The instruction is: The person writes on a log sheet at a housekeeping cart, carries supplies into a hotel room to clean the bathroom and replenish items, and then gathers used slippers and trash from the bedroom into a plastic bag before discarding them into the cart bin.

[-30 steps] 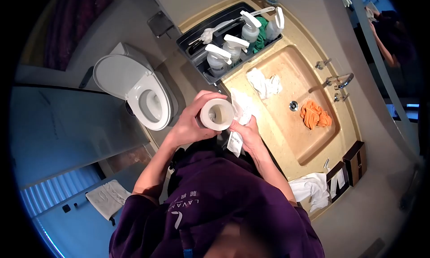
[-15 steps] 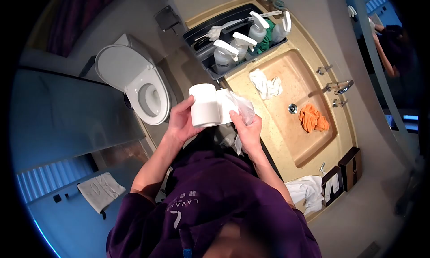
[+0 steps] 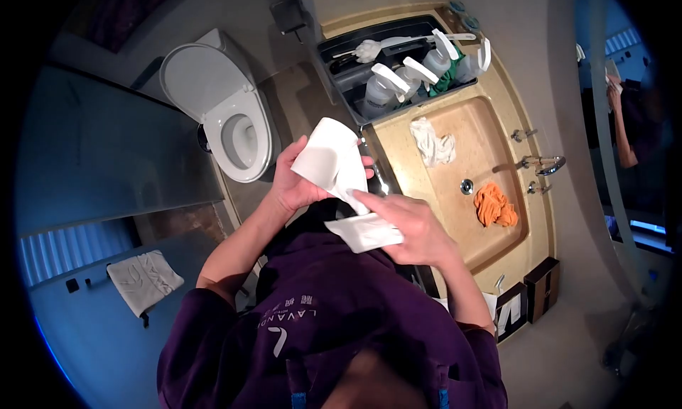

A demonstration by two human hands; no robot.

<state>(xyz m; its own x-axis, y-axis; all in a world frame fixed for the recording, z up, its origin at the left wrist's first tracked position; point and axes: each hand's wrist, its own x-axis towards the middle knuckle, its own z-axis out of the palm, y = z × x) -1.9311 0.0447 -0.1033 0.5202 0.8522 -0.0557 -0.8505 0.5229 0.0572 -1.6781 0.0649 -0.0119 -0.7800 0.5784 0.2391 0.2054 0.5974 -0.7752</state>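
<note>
The left hand (image 3: 293, 185) is closed around a white paper roll (image 3: 328, 146), thumb on the near-left side and fingertips showing past the right edge; the grip appears chosen to support the roll from behind and leave its front face and loose end accessible. The right hand (image 3: 419, 228) is closed on a folded white piece (image 3: 366, 233), with 1 finger extended onto the roll's hanging end, presumably to control that strip while the rest of the hand retains the piece. Whether strip and piece are joined cannot be determined. Position of the roll: in the left hand's grasp, above and to the left of the right hand, in front of the purple shirt (image 3: 355, 302), where both hands can work on it. A dark caddy (image 3: 348, 95) stands at the far end of the counter (image 3: 401, 185), its spray bottles (image 3: 380, 96) upright with white trigger heads uppermost, probably for quick access. In the basin (image 3: 472, 249) lie 2 cloths: a white cloth (image 3: 433, 143) near the caddy and an orange cloth (image 3: 495, 205) beside the drain (image 3: 467, 187); the basin likely contains their moisture. The toilet (image 3: 245, 143), lid raised, is left of the roll, well apart.
</note>
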